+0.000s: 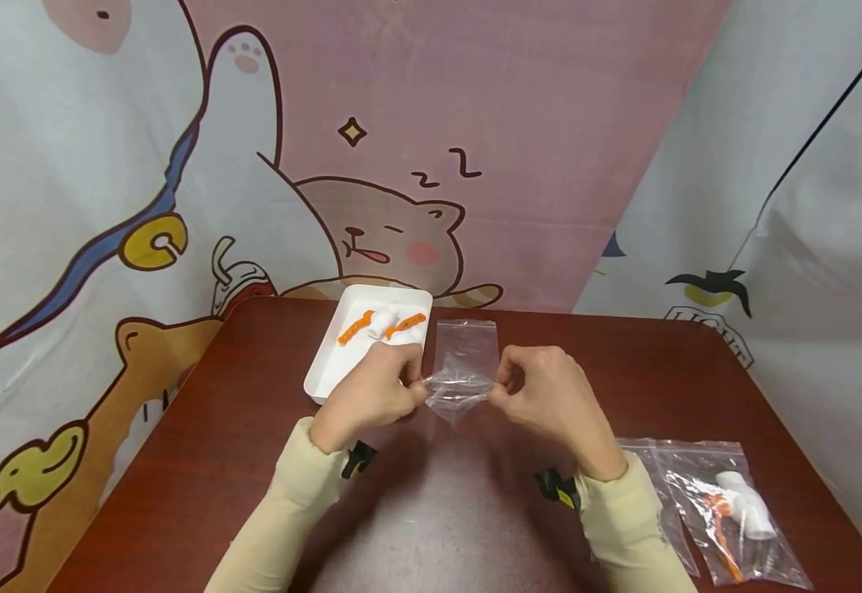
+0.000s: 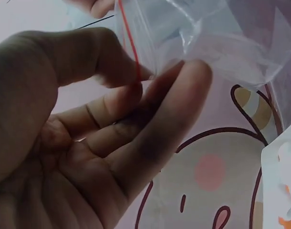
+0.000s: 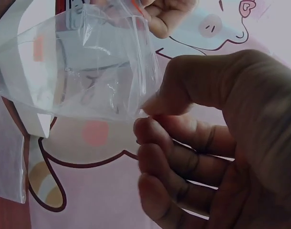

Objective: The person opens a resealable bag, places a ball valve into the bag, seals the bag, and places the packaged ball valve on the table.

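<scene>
A clear zip bag point(image 1: 460, 389) is stretched between both hands above the middle of the table. My left hand point(image 1: 384, 385) pinches one end of its mouth between thumb and fingers, beside the red zip line seen in the left wrist view. At the other end, my right hand point(image 1: 547, 397) pinches the edge between thumb and index finger. Nothing shows inside this bag point(image 3: 98, 71) in the right wrist view. Another clear bag point(image 1: 468, 339) lies flat just behind it.
Left of the bags stands a white tray point(image 1: 330, 362) with orange strips point(image 1: 356, 327) and white pieces. Clear bags point(image 1: 686, 461) lie at the right front, one holding a white pipe-like part point(image 1: 746, 504) and an orange piece point(image 1: 721, 527). A printed cloth hangs behind the table.
</scene>
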The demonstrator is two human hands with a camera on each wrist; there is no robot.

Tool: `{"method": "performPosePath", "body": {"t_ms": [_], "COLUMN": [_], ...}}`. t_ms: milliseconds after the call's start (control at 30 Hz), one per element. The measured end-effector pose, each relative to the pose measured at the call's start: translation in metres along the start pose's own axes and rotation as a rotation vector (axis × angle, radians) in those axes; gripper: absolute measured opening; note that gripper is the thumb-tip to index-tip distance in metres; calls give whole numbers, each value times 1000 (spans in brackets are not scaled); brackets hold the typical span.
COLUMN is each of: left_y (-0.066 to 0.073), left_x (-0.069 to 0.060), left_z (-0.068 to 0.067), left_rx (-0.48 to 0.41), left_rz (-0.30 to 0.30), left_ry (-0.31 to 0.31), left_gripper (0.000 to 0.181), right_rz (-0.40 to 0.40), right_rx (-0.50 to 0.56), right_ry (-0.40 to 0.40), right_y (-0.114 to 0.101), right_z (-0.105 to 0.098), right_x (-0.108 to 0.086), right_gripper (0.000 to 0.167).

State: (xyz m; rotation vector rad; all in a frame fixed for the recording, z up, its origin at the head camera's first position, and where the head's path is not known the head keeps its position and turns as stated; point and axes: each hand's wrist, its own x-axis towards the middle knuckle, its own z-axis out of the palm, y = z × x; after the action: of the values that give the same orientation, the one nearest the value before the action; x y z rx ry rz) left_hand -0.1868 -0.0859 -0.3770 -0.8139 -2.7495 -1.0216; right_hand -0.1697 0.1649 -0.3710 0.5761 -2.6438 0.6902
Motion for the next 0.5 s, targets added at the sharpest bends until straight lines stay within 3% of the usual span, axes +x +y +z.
{"method": "performPosePath", "body": {"t_ms": [167, 300, 500], "left_y": [-1, 2, 7], "left_x": [1, 4, 5], "left_z": [2, 9, 18], "left_rx": [-87, -137, -202], "left_rz": [58, 98, 68], "left_ry": [13, 36, 76], "left_gripper": [16, 16, 15], "right_rz": [-2, -33, -12], "right_rx": [110, 174, 222], "right_ry": [-60, -50, -50], "right_y": [4, 5, 0], "right_z": [0, 4, 10], "right_x": [1, 3, 5], "right_gripper": [18, 21, 10]}}
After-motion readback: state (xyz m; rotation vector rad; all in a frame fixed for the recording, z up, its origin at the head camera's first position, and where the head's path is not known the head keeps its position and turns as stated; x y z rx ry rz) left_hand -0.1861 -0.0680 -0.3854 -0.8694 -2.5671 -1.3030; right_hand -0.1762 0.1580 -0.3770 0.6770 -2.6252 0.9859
